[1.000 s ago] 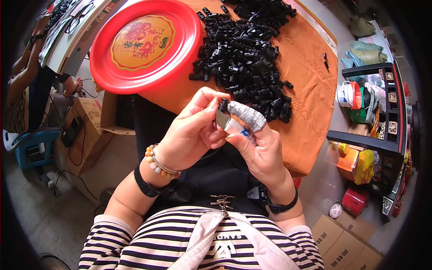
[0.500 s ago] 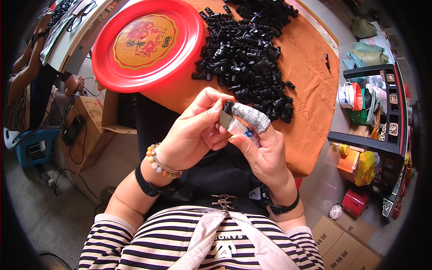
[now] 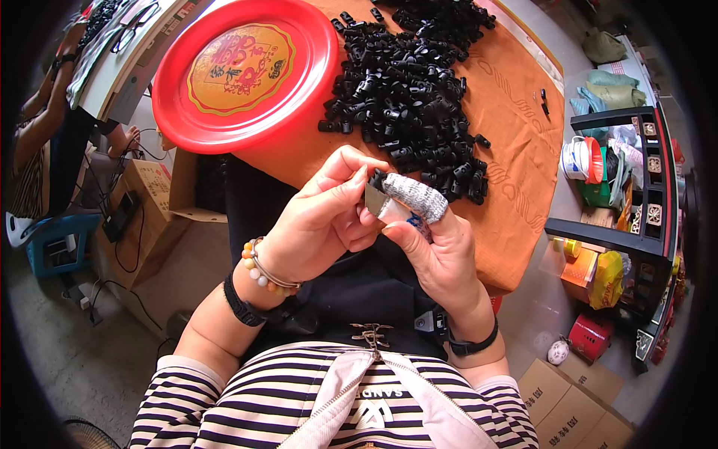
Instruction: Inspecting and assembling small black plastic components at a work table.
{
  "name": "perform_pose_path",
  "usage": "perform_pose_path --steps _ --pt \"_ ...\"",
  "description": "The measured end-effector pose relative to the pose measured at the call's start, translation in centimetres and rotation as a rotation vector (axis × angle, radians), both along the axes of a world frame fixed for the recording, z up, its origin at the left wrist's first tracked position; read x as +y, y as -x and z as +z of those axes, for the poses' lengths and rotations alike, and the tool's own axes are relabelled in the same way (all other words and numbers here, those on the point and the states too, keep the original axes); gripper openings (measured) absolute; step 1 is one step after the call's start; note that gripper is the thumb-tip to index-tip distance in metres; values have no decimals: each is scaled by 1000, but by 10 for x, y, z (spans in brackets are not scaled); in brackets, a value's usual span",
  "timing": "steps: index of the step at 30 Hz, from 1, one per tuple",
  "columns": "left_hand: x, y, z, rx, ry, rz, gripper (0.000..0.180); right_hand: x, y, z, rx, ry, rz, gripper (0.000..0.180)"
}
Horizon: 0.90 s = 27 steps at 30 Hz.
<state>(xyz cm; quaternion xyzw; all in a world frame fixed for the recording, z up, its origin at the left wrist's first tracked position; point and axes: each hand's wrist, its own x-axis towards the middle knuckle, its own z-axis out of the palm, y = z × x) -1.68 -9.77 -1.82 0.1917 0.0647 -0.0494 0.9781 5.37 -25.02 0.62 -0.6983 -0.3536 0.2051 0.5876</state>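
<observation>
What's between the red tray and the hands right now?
In the head view, only bare orange cloth at the table's near edge lies between the red tray and the left hand; the pile of black clips sits off to the right.

Red tray (image 3: 314, 90) w/ gold centre, cardboard boxes (image 3: 576, 408), shelf unit (image 3: 628, 217).

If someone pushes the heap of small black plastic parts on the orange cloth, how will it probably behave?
The heap of black parts looks loose, many separate small pieces, so it would likely spread rather than slide as one. Each piece seems light and stiff: the left hand pinches one with fingertips only. The orange cloth may wrinkle and drag.
</observation>
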Motion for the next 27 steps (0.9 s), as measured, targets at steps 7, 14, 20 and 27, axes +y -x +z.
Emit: perform_pose_path --steps 7,14,20,27 --pt "0 0 -1 7 0 2 22 -3 2 1 45 31 0 36" --pt "-1 -1 2 28 17 -20 22 -3 0 2 6 19 -20 33" --pt "-1 0 -8 -69 50 -8 26 -2 3 -3 2 31 -26 38" --pt "0 2 -7 -28 -3 -1 25 -2 0 2 -51 79 -29 39"
